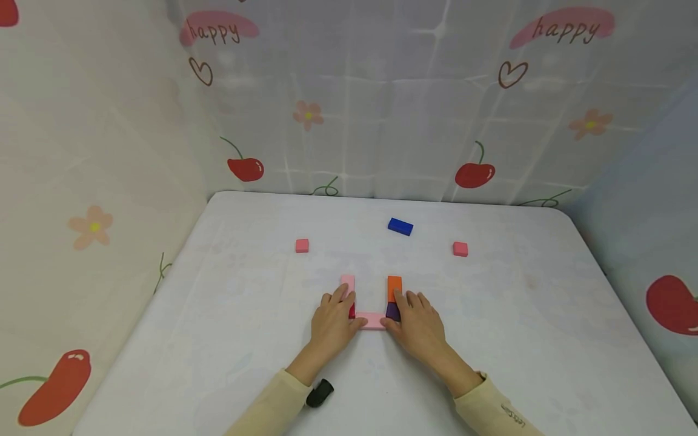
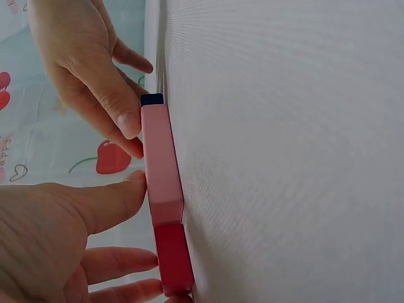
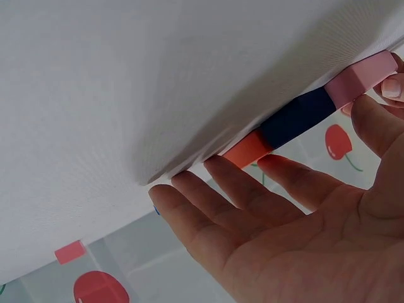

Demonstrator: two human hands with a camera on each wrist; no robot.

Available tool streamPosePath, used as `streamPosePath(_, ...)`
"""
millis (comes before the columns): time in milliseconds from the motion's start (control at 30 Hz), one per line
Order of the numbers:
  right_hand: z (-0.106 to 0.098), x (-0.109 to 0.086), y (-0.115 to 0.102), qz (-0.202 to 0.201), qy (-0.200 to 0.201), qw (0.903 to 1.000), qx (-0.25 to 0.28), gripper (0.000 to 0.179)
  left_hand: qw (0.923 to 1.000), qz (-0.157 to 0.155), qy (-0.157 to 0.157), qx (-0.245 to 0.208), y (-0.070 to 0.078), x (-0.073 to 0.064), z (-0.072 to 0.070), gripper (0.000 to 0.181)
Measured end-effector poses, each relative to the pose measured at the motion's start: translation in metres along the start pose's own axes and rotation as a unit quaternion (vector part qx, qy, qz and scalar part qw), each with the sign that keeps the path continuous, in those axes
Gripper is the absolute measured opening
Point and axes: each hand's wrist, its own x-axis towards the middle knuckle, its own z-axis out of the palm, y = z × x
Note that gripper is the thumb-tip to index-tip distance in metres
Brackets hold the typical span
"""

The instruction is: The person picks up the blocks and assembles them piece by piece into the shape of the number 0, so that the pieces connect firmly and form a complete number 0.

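Note:
Several blocks lie end to end in a U on the white table. Its base is a pink block (image 1: 372, 322); a red block (image 1: 352, 311) and another pink block (image 1: 349, 280) form the left side. A dark blue block (image 1: 392, 312) and an orange block (image 1: 394, 284) make up the right side. My left hand (image 1: 330, 321) has its thumb at the base block and fingers on the left side, extended. My right hand (image 1: 420, 324) touches the base with its thumb and the orange block with its index finger, the other fingers spread loosely. My left fingers partly cover the red block.
Farther back lie a blue block (image 1: 400, 227), a small pink-red block (image 1: 302, 246) on the left and a similar one (image 1: 460, 249) on the right. A black object (image 1: 320, 393) is beside my left sleeve. Patterned curtains (image 1: 376, 121) surround the table.

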Motion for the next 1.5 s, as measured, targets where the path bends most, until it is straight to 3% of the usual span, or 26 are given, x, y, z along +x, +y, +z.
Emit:
streamPosePath(367, -0.003, 0.003, 0.001, 0.008, -0.007, 0.9997, 0.022, 0.071, 1.0, 0.0, 0.003, 0.0, -0.002, -0.001, 0.001, 0.055)
streamPosePath(567, -0.012, 0.011, 0.015, 0.014, 0.0, 0.9993, 0.034, 0.07, 0.9999, 0.009, 0.011, -0.008, -0.002, -0.002, 0.001, 0.055)
streamPosePath(767, -0.042, 0.034, 0.047, 0.051, 0.0, 0.9972, 0.055, 0.07, 0.9999, 0.005, 0.01, -0.011, -0.002, -0.002, 0.001, 0.055)
streamPosePath(1033, -0.08, 0.077, 0.119, 0.066, 0.035, 0.9942, 0.078, 0.064, 1.0, -0.002, 0.008, -0.001, -0.001, -0.003, 0.001, 0.054)
streamPosePath(1233, -0.087, 0.101, 0.159, 0.085, 0.003, 0.9927, 0.085, 0.054, 0.9999, -0.001, 0.012, -0.002, -0.001, -0.004, 0.003, 0.053)
streamPosePath(1500, -0.079, 0.111, 0.179, 0.066, -0.013, 0.9929, 0.098, 0.044, 0.9997, 0.001, 0.017, -0.017, -0.003, -0.004, 0.004, 0.054)
